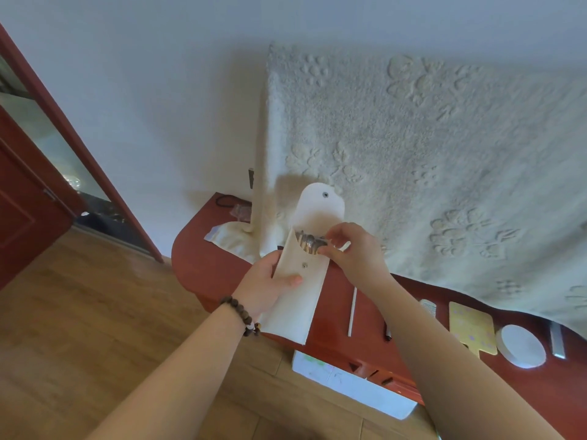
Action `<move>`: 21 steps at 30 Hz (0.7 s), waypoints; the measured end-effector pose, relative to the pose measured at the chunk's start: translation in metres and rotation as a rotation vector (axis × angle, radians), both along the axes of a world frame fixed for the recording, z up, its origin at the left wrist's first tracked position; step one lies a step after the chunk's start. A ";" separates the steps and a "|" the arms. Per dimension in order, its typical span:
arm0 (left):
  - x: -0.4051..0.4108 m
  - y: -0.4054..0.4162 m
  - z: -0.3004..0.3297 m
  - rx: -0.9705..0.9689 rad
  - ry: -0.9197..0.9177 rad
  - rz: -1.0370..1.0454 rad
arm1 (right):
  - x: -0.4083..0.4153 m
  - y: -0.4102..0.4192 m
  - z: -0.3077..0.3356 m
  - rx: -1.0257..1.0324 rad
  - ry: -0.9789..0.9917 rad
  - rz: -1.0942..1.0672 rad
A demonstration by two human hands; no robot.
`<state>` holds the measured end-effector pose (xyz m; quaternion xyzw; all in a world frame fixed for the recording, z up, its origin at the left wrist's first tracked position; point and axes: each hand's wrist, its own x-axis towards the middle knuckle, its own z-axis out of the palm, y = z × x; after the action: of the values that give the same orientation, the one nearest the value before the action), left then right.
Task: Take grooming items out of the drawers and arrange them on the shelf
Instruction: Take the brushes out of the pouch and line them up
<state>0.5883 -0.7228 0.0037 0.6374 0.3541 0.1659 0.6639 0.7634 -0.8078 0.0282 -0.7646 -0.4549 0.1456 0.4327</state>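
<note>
- Left hand (268, 282) is wrapped round the long cream fabric pouch with a snap-button flap (300, 281), thumb pressed flat across its front just below the lower snap, fingers curled behind; I've got the pouch upright, tilted a touch to the right, held in the air above the edge of the red-brown wooden shelf top (336, 315).
- The pouch's flap stands open, and a cluster of metal-tipped grooming tools (309, 242) pokes out of its mouth.
- Right hand (352, 249) sits at that mouth, fingers bent in a narrow pinch on the tool ends; which tool exactly it has, I can't make out.
- On the shelf to my right: a thin white stick (352, 312), a pale yellow flat paddle-shaped card (471, 328), a round white disc (521, 346), and a small silver metal bar (557, 339), set in a row and apart from one another.
- A dark beaded bracelet (241, 314) rides on the left wrist.
</note>
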 end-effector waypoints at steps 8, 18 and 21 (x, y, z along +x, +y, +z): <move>-0.001 0.001 -0.006 0.009 0.039 -0.059 | 0.007 0.008 0.000 -0.132 -0.013 0.016; 0.001 0.003 -0.010 0.026 0.094 -0.041 | 0.020 0.023 -0.007 -0.111 0.023 -0.066; -0.002 0.001 -0.013 0.031 0.094 -0.049 | 0.025 0.025 -0.004 -0.031 0.163 -0.094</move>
<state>0.5867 -0.7216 -0.0088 0.6630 0.3669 0.1250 0.6404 0.7883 -0.7833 0.0247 -0.7773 -0.3797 0.1937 0.4628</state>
